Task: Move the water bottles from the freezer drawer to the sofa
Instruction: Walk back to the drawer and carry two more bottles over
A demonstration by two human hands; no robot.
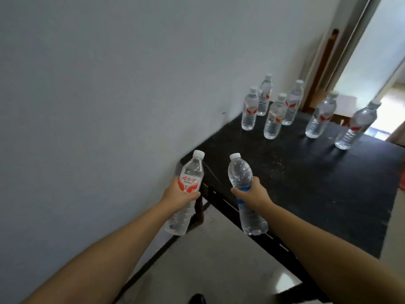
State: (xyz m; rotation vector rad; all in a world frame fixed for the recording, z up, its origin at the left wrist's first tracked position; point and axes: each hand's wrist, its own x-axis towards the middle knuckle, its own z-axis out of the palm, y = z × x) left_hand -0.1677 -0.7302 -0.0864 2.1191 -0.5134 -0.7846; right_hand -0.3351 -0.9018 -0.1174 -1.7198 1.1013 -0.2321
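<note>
Two bottles held over bench edge.
Left hand (175, 197) clamps red bottle (185, 191); right hand (254, 195) clamps blue bottle (245, 194). Beyond both grips, seven bottles (272, 119) stand on bench (306, 183).

Daylight pours in from the doorway (385, 106) at right, blown out to white there. The wall (98, 84) at left is evenly dim grey. Far bottles (320, 115) at upper right are smeared; wide-angle bending tilts the edges. A glare patch lies on the floor (282, 277) at bottom.
</note>
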